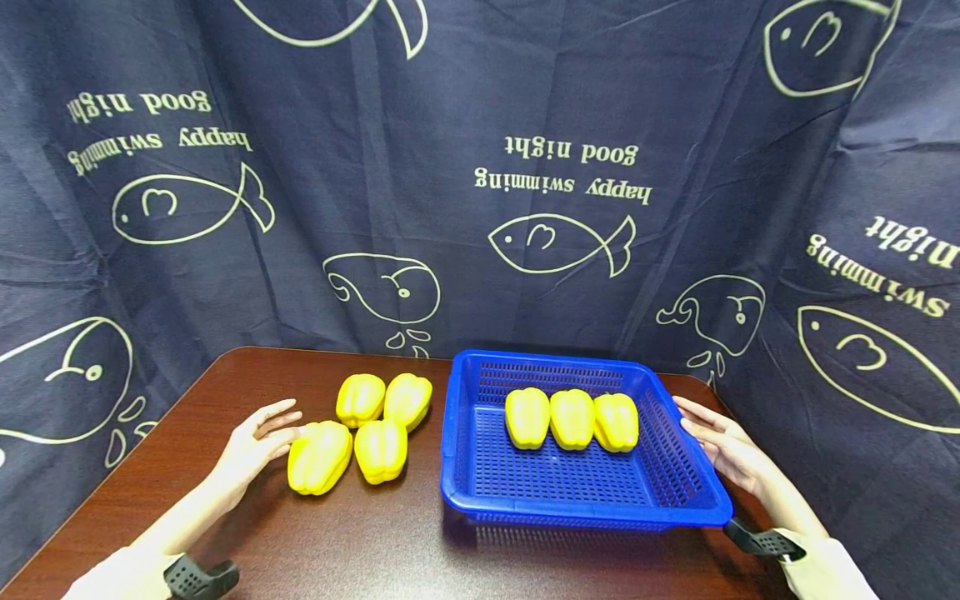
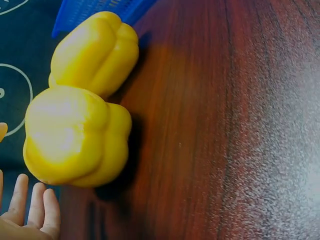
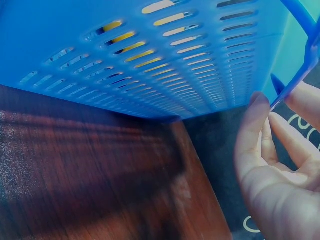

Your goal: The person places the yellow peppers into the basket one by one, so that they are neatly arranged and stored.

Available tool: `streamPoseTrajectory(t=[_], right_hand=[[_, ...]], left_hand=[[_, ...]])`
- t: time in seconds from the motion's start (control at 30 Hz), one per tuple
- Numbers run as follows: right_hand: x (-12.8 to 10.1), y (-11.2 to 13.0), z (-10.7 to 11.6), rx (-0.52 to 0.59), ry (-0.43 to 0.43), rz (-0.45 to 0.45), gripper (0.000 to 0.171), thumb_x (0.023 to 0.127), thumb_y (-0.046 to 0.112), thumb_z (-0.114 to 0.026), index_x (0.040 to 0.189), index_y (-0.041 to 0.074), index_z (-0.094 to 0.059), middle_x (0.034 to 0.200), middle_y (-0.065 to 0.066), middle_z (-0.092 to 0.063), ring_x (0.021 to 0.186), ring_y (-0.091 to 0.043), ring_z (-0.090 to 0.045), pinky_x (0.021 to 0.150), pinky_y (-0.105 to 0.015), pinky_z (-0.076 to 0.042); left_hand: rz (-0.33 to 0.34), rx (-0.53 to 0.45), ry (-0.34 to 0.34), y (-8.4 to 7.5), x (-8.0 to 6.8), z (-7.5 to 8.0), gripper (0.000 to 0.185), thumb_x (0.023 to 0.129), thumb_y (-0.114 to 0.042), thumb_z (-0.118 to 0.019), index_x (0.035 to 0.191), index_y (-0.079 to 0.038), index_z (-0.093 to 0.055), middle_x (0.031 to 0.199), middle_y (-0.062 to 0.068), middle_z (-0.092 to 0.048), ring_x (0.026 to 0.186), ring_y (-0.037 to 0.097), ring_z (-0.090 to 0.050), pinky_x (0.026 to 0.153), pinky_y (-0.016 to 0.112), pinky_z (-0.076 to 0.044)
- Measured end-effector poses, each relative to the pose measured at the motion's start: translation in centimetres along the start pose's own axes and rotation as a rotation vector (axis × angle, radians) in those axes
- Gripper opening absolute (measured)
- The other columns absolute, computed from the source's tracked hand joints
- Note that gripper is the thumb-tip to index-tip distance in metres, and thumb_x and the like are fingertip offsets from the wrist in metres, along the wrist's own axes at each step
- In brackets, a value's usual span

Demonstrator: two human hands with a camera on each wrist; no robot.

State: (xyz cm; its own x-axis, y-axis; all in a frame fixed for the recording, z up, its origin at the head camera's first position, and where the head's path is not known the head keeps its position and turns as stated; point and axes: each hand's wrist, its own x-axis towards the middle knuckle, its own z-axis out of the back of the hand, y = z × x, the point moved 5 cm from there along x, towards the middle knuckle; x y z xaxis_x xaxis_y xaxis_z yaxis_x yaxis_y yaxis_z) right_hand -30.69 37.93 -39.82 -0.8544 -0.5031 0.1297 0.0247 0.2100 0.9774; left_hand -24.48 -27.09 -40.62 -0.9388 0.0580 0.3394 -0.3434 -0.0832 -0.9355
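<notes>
On the left of the dark wooden surface (image 1: 247, 533), the left hand (image 1: 251, 446) lies with its fingers (image 2: 35, 207) straight and relaxed, holding nothing, the fingertips just beside the nearest yellow bell pepper (image 1: 320, 457). That pepper is one of a group of four peppers (image 1: 378, 425) lying loose, bunched together and touching one another, just left of the basket. From the left wrist view it is hard to tell whether the fingers actually touch the nearest pepper or stop just short; they look slightly apart.

Further right stands the blue slotted plastic basket (image 1: 678, 479), with three more yellow peppers (image 1: 572, 418) in a tidy row across its far half, side by side and touching. At the basket's right edge the right hand (image 1: 723, 450) rests with its fingers (image 3: 255, 130) extended against the rim and side wall, loosely steadying it rather than gripping.

The risks here seem modest. These peppers are smooth and lobed, so a nudge from flat fingers could roll one into its neighbours and scatter the group toward the surface's edge. The basket sits near the right corner of the surface; a firm push from the right hand could slide it, or tip the row inside.
</notes>
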Motion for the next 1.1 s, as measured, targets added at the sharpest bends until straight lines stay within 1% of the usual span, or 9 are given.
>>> streamPoseTrajectory(t=[0.1, 0.27, 0.33, 0.37, 0.53, 0.6, 0.77, 0.97, 1.1], right_hand=[[0.0, 0.0, 0.0, -0.001, 0.001, 0.002, 0.049, 0.103, -0.002, -0.028, 0.134, 0.024, -0.054, 0.126, 0.01, -0.064, 0.108, -0.011, -0.065, 0.086, -0.025, -0.055], [0.0, -0.1, 0.1, -0.001, -0.002, -0.001, 0.049, 0.103, -0.002, -0.028, 0.134, 0.025, -0.054, 0.126, 0.01, -0.064, 0.107, -0.011, -0.065, 0.086, -0.025, -0.055], [0.0, -0.1, 0.1, -0.006, -0.005, -0.004, 0.049, 0.103, -0.001, -0.028, 0.134, 0.025, -0.054, 0.126, 0.01, -0.064, 0.107, -0.011, -0.066, 0.086, -0.025, -0.055], [0.0, -0.1, 0.1, -0.009, -0.008, -0.004, 0.049, 0.103, -0.001, -0.028, 0.134, 0.025, -0.054, 0.126, 0.01, -0.064, 0.107, -0.011, -0.066, 0.086, -0.025, -0.055], [0.0, -0.1, 0.2, -0.005, -0.007, 0.002, 0.048, 0.103, -0.002, -0.028, 0.135, 0.024, -0.054, 0.126, 0.009, -0.064, 0.107, -0.011, -0.066, 0.086, -0.025, -0.055], [0.0, -0.1, 0.2, 0.002, 0.002, 0.008, 0.049, 0.102, -0.002, -0.027, 0.135, 0.024, -0.054, 0.126, 0.009, -0.063, 0.107, -0.011, -0.065, 0.086, -0.025, -0.055], [0.0, -0.1, 0.2, -0.014, -0.006, 0.011, 0.049, 0.102, -0.002, -0.028, 0.134, 0.025, -0.054, 0.126, 0.01, -0.063, 0.108, -0.01, -0.065, 0.087, -0.024, -0.055], [-0.1, 0.0, 0.0, -0.014, 0.006, 0.01, 0.048, 0.103, -0.001, -0.027, 0.136, 0.024, -0.051, 0.127, 0.01, -0.063, 0.11, -0.01, -0.064, 0.088, -0.024, -0.054], [-0.1, 0.1, -0.3, 0.021, 0.058, 0.034, 0.05, 0.102, -0.004, -0.024, 0.139, 0.02, -0.049, 0.13, 0.006, -0.062, 0.112, -0.011, -0.064, 0.089, -0.025, -0.054]], left_hand=[[0.109, 0.058, 0.002, 0.6, 0.0, 0.1, 0.043, 0.094, -0.004, -0.055, 0.122, -0.036, -0.05, 0.108, -0.026, -0.06, 0.095, -0.01, -0.061, 0.075, 0.014, -0.051], [0.297, 0.097, 0.058, 1.8, -0.1, -0.1, 0.044, 0.095, -0.015, -0.058, 0.136, -0.018, -0.041, 0.128, 0.004, -0.056, 0.096, -0.009, -0.059, 0.079, 0.018, -0.051], [0.338, 0.095, 0.073, 2.2, -0.2, -0.2, 0.052, 0.095, -0.017, -0.059, 0.14, -0.008, -0.035, 0.132, 0.015, -0.051, 0.096, -0.007, -0.059, 0.08, 0.02, -0.052], [0.352, 0.091, 0.078, 2.3, -0.2, -0.2, 0.053, 0.095, -0.018, -0.059, 0.141, -0.008, -0.035, 0.132, 0.014, -0.051, 0.096, -0.006, -0.059, 0.081, 0.02, -0.051], [0.358, 0.03, 0.091, 2.8, -0.5, -0.2, 0.044, 0.094, -0.015, -0.059, 0.135, -0.018, -0.042, 0.114, -0.011, -0.056, 0.096, -0.003, -0.061, 0.08, 0.02, -0.053], [0.35, 0.004, 0.102, 2.8, -0.6, -0.3, 0.044, 0.094, -0.013, -0.059, 0.134, -0.019, -0.043, 0.109, -0.016, -0.057, 0.095, -0.002, -0.062, 0.079, 0.021, -0.053], [0.332, 0.007, 0.132, 2.9, -0.9, -0.5, 0.047, 0.093, -0.011, -0.06, 0.136, -0.014, -0.042, 0.108, -0.016, -0.057, 0.095, -0.001, -0.062, 0.079, 0.021, -0.054], [0.33, 0.012, 0.138, 3.0, -1.1, -0.9, 0.045, 0.091, -0.009, -0.062, 0.131, -0.017, -0.045, 0.107, -0.015, -0.058, 0.093, 0.001, -0.063, 0.078, 0.022, -0.055], [0.335, 0.03, 0.127, 3.1, -1.1, -1.0, 0.05, 0.09, -0.009, -0.063, 0.135, -0.007, -0.042, 0.108, -0.013, -0.058, 0.093, 0.001, -0.062, 0.078, 0.022, -0.055]])
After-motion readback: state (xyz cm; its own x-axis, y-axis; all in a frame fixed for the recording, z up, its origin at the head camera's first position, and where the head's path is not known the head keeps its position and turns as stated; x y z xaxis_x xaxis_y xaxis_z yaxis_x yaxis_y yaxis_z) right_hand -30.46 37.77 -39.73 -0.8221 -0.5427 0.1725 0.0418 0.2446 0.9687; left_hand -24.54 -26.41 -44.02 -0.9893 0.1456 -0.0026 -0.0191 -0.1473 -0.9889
